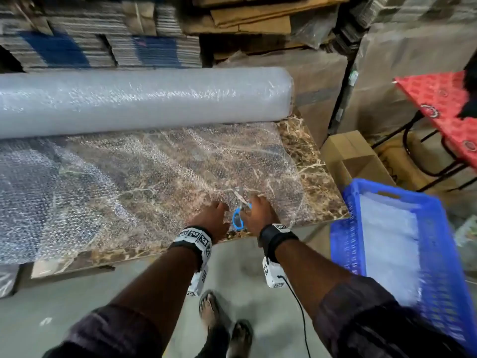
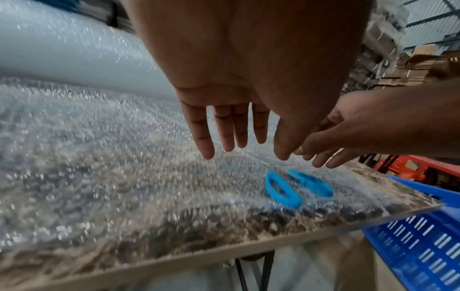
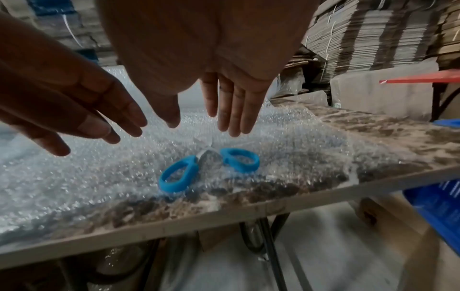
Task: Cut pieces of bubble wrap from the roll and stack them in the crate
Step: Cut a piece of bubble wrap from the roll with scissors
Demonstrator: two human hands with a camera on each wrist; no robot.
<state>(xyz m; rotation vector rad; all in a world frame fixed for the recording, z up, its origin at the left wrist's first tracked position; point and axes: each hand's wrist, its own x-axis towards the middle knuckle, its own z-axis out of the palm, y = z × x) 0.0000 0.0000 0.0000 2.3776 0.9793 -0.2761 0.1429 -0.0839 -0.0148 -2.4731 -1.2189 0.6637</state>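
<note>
Bubble wrap [image 1: 144,177] lies unrolled across the marble-patterned table [image 1: 317,177], its roll [image 1: 139,99] resting along the table's far side. Blue-handled scissors [image 3: 209,167] sit on the sheet near the table's front edge, blades pointing toward the roll. I see my left hand [image 1: 213,219] and right hand [image 1: 259,215] hovering just above the scissors, fingers straight and slightly spread, holding nothing. Off the table's right end stands the blue crate [image 1: 353,244], cut pieces stacked inside. Beyond the table's far side, flattened cardboard [image 1: 108,42] is piled high.
</note>
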